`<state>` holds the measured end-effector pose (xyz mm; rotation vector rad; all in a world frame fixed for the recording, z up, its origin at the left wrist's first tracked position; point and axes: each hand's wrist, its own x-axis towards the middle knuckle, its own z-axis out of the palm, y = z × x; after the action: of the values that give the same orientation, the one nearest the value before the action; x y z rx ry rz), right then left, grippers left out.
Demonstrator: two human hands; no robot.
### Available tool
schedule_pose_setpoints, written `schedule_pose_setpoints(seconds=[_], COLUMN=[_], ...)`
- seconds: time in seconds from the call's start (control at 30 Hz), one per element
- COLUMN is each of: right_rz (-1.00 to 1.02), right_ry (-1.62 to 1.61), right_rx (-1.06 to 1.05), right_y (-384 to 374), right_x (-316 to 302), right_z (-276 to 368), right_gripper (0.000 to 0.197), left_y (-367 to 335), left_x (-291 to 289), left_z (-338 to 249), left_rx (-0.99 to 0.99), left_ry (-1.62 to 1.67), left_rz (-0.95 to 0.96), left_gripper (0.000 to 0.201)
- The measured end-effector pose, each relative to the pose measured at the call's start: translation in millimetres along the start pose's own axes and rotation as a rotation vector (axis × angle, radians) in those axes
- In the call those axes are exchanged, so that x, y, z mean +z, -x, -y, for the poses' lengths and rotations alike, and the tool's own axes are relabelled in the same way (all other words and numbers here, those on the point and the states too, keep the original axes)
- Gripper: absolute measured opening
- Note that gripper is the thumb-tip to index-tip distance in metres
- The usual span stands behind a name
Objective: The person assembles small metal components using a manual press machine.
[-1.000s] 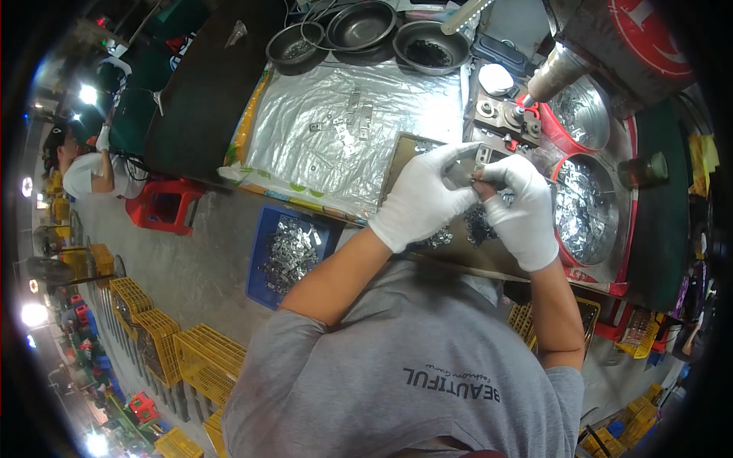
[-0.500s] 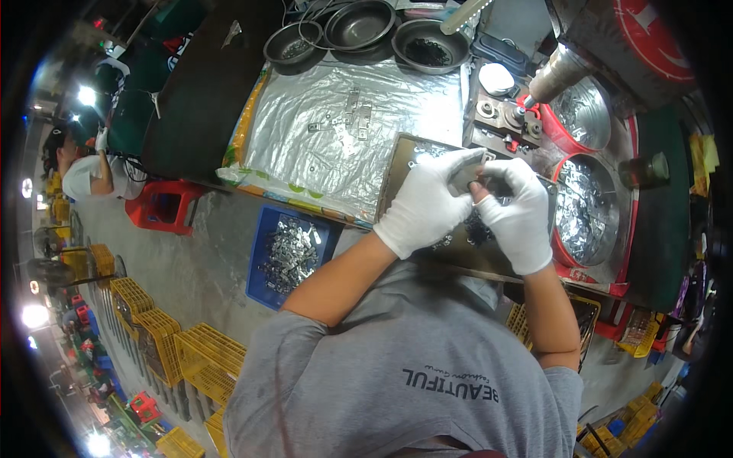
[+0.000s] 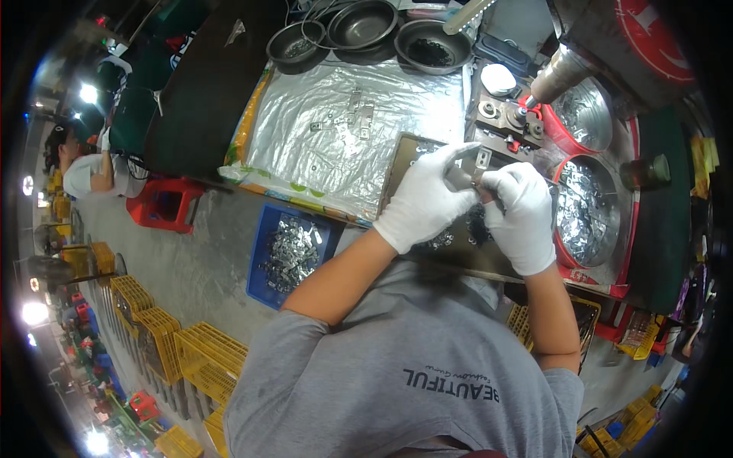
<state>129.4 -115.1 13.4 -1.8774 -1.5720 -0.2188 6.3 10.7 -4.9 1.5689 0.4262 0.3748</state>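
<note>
Above a shallow tray, my two white-gloved hands meet around a small flat metal plate with holes in it. My left hand has its fingers closed at the plate's left side. Curled tightly, my right hand pinches at the plate's lower end; bare fingertip skin shows at its thumb. Whatever lies between the fingertips is partly hidden. Small dark parts and shiny metal parts lie in the tray under my hands.
A press machine with a metal die stands beyond my right hand. Red-rimmed tubs of metal parts sit at right. Dark bowls line the back. Several plates lie on silvery sheeting. A blue bin stands lower left.
The metal plate now shows upright between my hands, where it was mostly hidden before. The right fingers have curled in closer, and the left fingertips have shifted slightly.
</note>
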Motion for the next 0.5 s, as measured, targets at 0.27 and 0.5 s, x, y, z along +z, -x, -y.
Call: schedule_pose_setpoints(seconds=[0.27, 0.5], right_rz=[0.0, 0.123], right_ry=[-0.093, -0.3], right_rx=[0.018, 0.16], right_y=[1.0, -2.3], right_x=[-1.1, -6.0], right_z=[-2.3, -3.0], right_gripper=[0.016, 0.013], left_y=[-1.3, 1.3], left_x=[1.4, -0.2], left_z=[-2.7, -0.9], left_rx=[-0.009, -0.024], left_ry=[-0.051, -0.071], left_rz=[0.014, 0.015], left_gripper=[0.064, 0.065])
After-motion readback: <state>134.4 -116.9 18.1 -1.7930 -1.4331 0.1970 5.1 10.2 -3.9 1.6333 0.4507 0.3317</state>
